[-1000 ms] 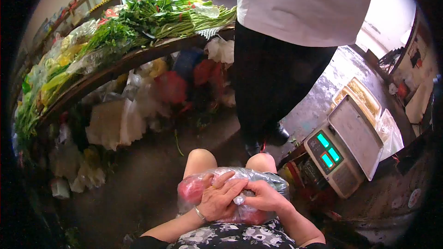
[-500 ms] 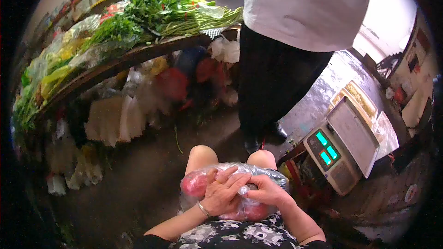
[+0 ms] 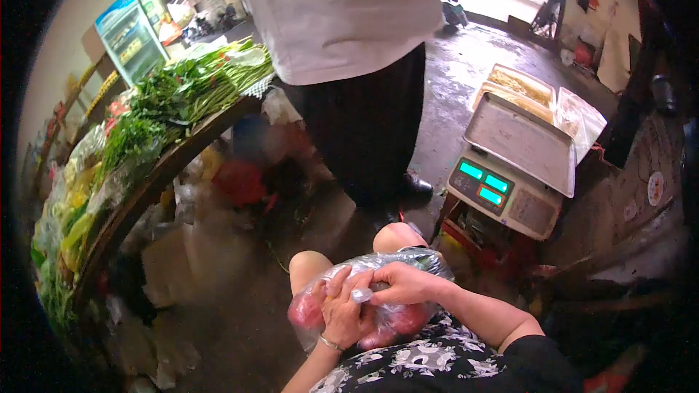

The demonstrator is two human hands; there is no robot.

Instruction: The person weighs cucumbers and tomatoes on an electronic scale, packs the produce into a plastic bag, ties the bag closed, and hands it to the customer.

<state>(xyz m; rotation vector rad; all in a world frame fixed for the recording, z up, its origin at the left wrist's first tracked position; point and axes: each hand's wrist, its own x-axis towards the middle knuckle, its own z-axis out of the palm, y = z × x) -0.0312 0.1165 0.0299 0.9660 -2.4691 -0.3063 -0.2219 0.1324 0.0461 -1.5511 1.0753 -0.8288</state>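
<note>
A clear plastic bag [image 3: 408, 316] with several red, round fruits or vegetables in it lies across the lap, over bare knees. Something dark shows through its far right end. My left hand [image 3: 342, 313], with a bangle at the wrist, is closed on the gathered plastic at the top of the bag. My right hand [image 3: 405, 284] pinches the same bunched plastic from the other side, thumb towards the left hand. A small twist of plastic [image 3: 360, 295] pokes out between the two hands. Parts of the fingertips are hidden.
A scale [image 3: 510, 175] with lit green displays and a metal tray stands right, near food trays [image 3: 520, 87]. A person in a light top and dark trousers [image 3: 364, 124] stands ahead. Leafy greens [image 3: 182, 91] cover a curved counter at left. A glass-door fridge [image 3: 129, 40] is behind.
The view has turned to the right, so the counter and person sit further left. My left fingers have drawn in from lying spread on the bag. My right hand keeps its pinch.
</note>
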